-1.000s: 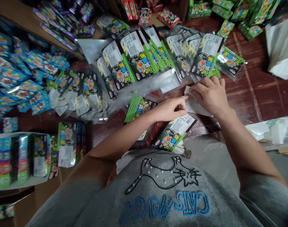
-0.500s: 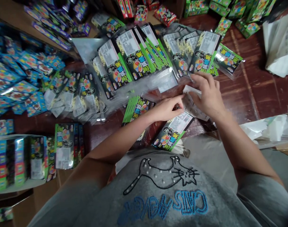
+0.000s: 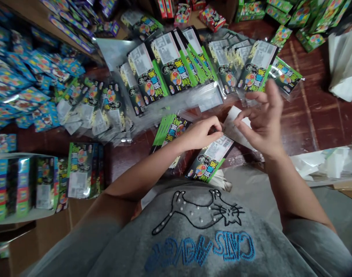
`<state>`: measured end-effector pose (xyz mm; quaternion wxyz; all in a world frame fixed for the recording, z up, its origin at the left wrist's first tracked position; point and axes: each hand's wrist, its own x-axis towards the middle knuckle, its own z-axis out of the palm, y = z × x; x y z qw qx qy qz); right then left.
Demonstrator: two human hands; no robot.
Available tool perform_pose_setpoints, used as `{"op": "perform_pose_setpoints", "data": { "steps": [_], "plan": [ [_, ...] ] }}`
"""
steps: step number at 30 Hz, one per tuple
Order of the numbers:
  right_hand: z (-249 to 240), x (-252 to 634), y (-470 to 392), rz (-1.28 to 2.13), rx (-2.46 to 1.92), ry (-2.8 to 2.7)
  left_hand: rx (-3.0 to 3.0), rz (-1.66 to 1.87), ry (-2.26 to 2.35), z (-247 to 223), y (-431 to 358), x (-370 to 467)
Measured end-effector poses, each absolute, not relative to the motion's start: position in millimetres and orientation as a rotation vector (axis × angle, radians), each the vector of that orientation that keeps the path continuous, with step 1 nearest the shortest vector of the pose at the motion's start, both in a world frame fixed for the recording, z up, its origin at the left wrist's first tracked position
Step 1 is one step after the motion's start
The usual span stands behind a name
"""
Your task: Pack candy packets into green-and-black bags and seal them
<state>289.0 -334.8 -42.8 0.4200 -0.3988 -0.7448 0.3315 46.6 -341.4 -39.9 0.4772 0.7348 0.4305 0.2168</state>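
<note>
My left hand [image 3: 205, 132] is closed, thumb and curled index finger at the upper end of a black-and-green candy packet [image 3: 206, 165]. The packet lies slanted at the table's near edge, its white label with barcode facing up. My right hand [image 3: 264, 123] is raised just to the right, fingers spread and partly bent. A pale paper strip [image 3: 232, 125] lies between my hands, partly behind the right thumb; no grip on it is visible. Under and beside my left forearm are fanned green-edged packets [image 3: 167, 129].
Rows of similar packets [image 3: 174, 73] in clear bags span the table beyond my hands. Blue boxes [image 3: 34, 80] heap at left, with red boxes [image 3: 212, 17] and green boxes [image 3: 251, 10] at the back. White paper scraps [image 3: 317, 161] and a white bundle [image 3: 345, 63] are at right.
My right hand has lifted from beside the paper strip and turned, its fingers spreading apart. My left hand stays at the packet's upper end. The whole view has shifted slightly.
</note>
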Motion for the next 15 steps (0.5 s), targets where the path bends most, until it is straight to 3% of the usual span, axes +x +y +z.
{"op": "perform_pose_setpoints", "data": {
  "steps": [8,11,15],
  "plan": [
    [-28,258,-359,1.345,-0.842,-1.703,1.645,0.686,1.026,-26,-367,8],
    [-31,250,-364,1.244,-0.893,-1.78,1.657,0.711,1.028,-19,-372,6],
    [-27,241,-377,0.695,-0.871,-1.976,1.644,0.733,1.041,-12,-378,1]
  ]
}}
